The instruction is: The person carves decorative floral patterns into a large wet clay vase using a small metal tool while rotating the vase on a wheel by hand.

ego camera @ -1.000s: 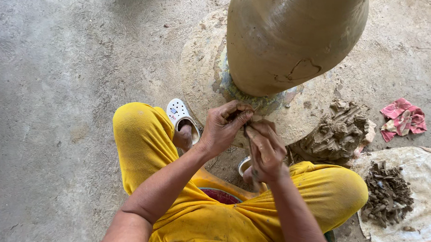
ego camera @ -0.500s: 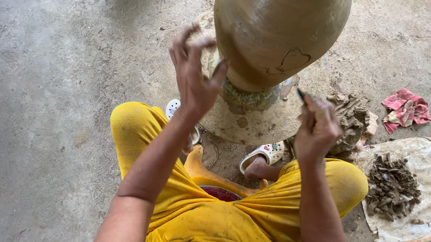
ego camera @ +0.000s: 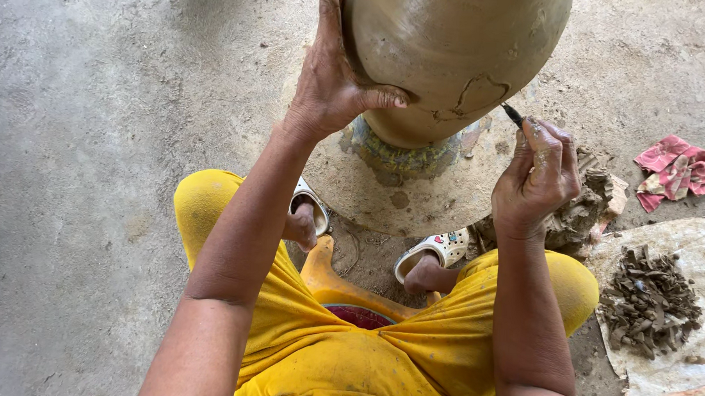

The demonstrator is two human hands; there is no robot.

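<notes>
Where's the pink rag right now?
In the head view the pink rag lies on the floor at far right, beyond the cloth holding clay scraps, right of the right hand.

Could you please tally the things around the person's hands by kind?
Clay pot: 1
Thin dark tool: 1
Round base: 1
White sandals: 2
Red cloth: 1
Pale sheet bearing clay scraps: 1
Clay lump: 1
Total: 8

Soft even daylight, faint shadows, sharp focus, no glare
</notes>
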